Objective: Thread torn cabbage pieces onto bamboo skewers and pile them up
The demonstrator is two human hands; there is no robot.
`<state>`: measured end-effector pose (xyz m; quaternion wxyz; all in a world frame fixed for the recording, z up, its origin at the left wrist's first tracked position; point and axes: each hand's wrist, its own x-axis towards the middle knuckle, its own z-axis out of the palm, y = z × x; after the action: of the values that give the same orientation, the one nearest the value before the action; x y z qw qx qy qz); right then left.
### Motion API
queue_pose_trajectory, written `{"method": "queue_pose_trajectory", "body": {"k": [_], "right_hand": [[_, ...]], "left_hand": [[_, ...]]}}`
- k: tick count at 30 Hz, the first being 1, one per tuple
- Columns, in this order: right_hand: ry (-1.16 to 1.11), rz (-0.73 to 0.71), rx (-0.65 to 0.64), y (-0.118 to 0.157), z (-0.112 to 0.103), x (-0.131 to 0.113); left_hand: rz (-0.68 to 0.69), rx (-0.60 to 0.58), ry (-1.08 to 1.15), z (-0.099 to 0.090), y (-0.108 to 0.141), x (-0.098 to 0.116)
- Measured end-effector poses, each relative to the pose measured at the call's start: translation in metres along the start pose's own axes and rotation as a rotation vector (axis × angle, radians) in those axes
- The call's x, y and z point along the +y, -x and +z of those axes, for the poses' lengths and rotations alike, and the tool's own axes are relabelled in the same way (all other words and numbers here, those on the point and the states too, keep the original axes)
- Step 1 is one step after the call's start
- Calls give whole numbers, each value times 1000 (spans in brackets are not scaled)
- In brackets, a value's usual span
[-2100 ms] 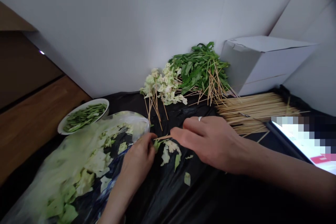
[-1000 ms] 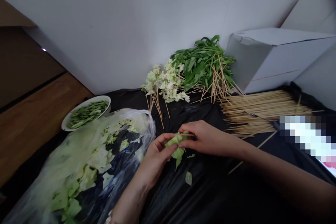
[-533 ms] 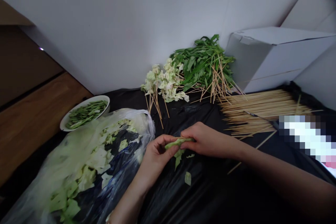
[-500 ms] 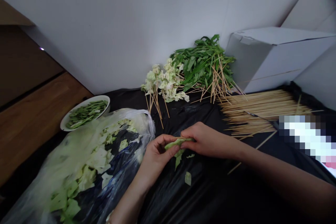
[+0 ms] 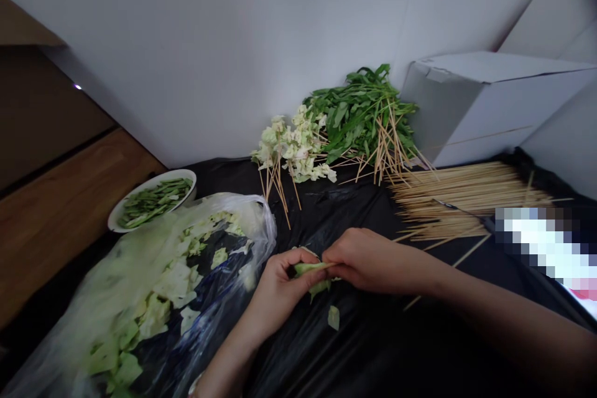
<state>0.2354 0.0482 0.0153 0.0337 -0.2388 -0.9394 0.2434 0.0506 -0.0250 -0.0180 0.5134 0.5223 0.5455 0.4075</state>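
Observation:
In the head view, my left hand (image 5: 284,286) is closed around folded pale green cabbage leaf (image 5: 305,268), its thumb and fingers pinching it. Touching it from the right is my right hand (image 5: 357,259), closed in a pinch on a thin bamboo skewer (image 5: 330,265) that runs into the leaf. Most of the skewer is hidden by my fingers. A small loose scrap of cabbage (image 5: 333,318) lies on the black plastic sheet (image 5: 368,348) just below my hands.
A clear plastic bag (image 5: 125,273) of cut cabbage lies left, beside a white bowl (image 5: 193,189) of green pods. Behind are skewered cabbage (image 5: 291,146) and skewered leafy greens (image 5: 354,112). Many bare skewers (image 5: 466,193) and a white box (image 5: 504,99) are right.
Both hands have come slightly lower and nearer. My right hand has shifted from pinching the leaf to pinching the skewer at its edge, and less of the leaf shows.

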Motion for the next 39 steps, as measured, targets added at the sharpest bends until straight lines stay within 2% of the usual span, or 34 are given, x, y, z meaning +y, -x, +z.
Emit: {"method": "queue_pose_trajectory", "body": {"k": [6,17,21,26,29,32,35,39], "right_hand": [[-123,-59,50,1,-2,-2],[-174,-103,147,1,5,-1],[-153,-108,207,1,2,-6],[66,-55,273,0,-1,-17],[170,-53,249,1,1,-22],[226,-5,184,-2,5,-21],[288,93,130,-8,13,-13],[330,181,87,-16,23,2]], "left_hand": [[-9,-16,187,-4,0,1],[-8,-30,442,-3,-1,-7],[-95,-4,632,1,-1,-5],[-167,105,809,2,-3,-4],[-184,250,861,-6,-7,-2],[-126,397,912,-18,-10,1],[-123,431,932,-24,-12,5],[-179,452,935,-23,-13,8]]}}
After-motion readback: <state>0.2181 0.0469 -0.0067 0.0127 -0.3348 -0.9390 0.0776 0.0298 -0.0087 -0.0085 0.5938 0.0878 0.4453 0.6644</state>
